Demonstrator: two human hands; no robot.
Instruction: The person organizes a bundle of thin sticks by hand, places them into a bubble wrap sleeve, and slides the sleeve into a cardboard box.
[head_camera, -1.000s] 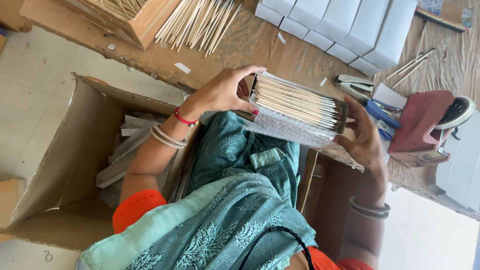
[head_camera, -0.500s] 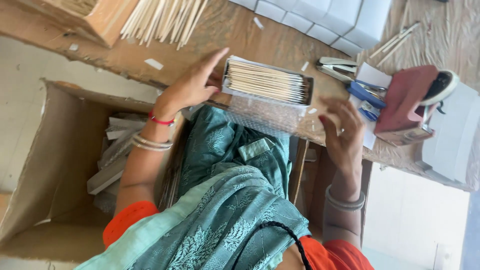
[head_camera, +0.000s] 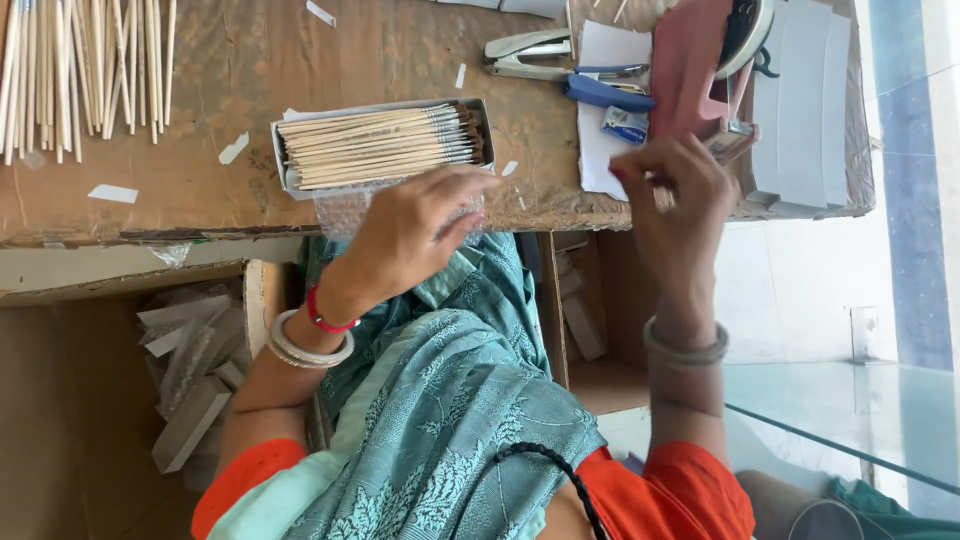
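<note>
A: Left hand (head_camera: 415, 230), position?

B: Just below frame centre, at the table's (head_camera: 200, 90) near edge. Palm down, fingers spread loosely, fingertips on a sheet of bubble wrap (head_camera: 345, 212) that hangs over the edge. Nothing is clasped in it.

A: And the box?

B: The box of sticks (head_camera: 380, 145) lies flat on the table at 12 o'clock from that hand, just beyond the fingertips. It is open-topped and packed with thin pale sticks lying side by side, dark tips toward 3 o'clock. The bubble wrap sits just under its near side.

A: Right hand (head_camera: 675, 195)?

B: At 3 o'clock from the box, well apart from it. Fingers are curled narrowly with the tips drawn together; whether they pinch anything, I cannot tell. It hovers at the table edge by a white paper (head_camera: 600, 150).

A: Surroundings?

B: A stapler (head_camera: 525, 52) at 1 o'clock from the box, a blue tool (head_camera: 605, 92) beside it. Loose sticks (head_camera: 80, 70) at 10 o'clock. A cardboard carton (head_camera: 190, 390) of white packets at 7 o'clock, below the table.
</note>
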